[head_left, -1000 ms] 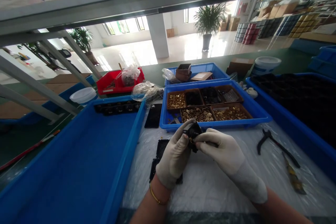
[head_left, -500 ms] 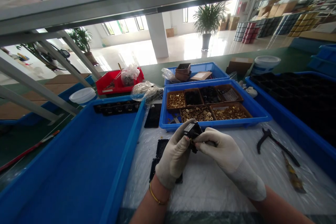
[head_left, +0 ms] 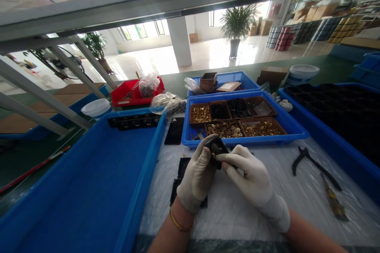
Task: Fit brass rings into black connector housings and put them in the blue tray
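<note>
Item: small black part point(head_left: 219, 149). We are holding it up over the white sheet point(head_left: 237, 205), just at 6 o'clock of the blue tray point(head_left: 292, 126), so both hands can reach it and it faces us.

Left hand point(head_left: 197, 176): gloved, wrapping around the part from 9 o'clock, thumb and fingers clamping on it. The wrist is bending upward, forearm coming in from 6 o'clock, a gold bangle point(head_left: 178, 223) showing at the cuff.

Right hand point(head_left: 252, 178): gloved, meeting the part from 3 o'clock with pinched fingertips pressing on its near face; whether it is carrying any weight we cannot tell. The forearm is running out toward 4 o'clock.

Surroundings: black pieces point(head_left: 181, 178) are lying on the sheet under the left hand. The tray's brown boxes are holding brass washers point(head_left: 225, 129) and dark parts within easy reach. Pliers point(head_left: 308, 162) are resting at 3 o'clock, well apart. A large blue bin point(head_left: 89, 189) is sitting at 9 o'clock.
</note>
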The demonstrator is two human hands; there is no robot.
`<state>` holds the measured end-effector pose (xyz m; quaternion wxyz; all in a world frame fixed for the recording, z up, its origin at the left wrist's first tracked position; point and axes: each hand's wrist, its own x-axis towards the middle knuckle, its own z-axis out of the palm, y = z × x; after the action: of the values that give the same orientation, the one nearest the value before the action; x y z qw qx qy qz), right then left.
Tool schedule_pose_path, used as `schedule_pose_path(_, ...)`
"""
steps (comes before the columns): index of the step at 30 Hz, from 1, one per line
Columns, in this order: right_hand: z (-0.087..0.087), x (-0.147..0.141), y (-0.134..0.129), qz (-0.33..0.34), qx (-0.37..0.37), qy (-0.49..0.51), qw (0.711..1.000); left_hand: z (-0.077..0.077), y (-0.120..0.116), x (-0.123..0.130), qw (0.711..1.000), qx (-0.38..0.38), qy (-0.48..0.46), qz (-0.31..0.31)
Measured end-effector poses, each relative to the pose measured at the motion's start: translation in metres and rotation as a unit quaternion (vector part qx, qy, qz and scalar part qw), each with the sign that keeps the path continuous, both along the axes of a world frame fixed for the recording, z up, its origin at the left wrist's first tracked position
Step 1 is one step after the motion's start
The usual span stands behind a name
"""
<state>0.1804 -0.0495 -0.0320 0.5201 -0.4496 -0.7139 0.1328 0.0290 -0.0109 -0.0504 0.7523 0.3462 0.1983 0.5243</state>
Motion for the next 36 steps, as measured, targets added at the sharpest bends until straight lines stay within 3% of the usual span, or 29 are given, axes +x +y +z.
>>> schedule_pose_path(4, -0.001, 0.000, -0.001, -0.029, 0.071, -0.079, 0.994, 0.001, 0.000, 0.001, 1.000, -0.004, 0.002, 0.006)
schedule_pose_path(13, -0.004, 0.000, -0.003, -0.030, 0.084, -0.107, 0.990, 0.002, -0.002, 0.001, 1.000, -0.010, -0.004, -0.006)
schedule_pose_path(19, -0.003, 0.006, -0.002, -0.115, 0.088, -0.140, 0.980, 0.004, -0.003, 0.005, 0.996, -0.072, -0.039, -0.039)
schedule_pose_path(28, -0.006, 0.005, 0.000, -0.084, 0.095, -0.175, 0.976, 0.008, 0.001, 0.003, 0.984, -0.171, -0.036, -0.044)
schedule_pose_path(36, -0.003, 0.003, 0.000, -0.060, 0.084, -0.163, 0.981, -0.003, -0.002, -0.010, 0.992, -0.107, 0.066, 0.007)
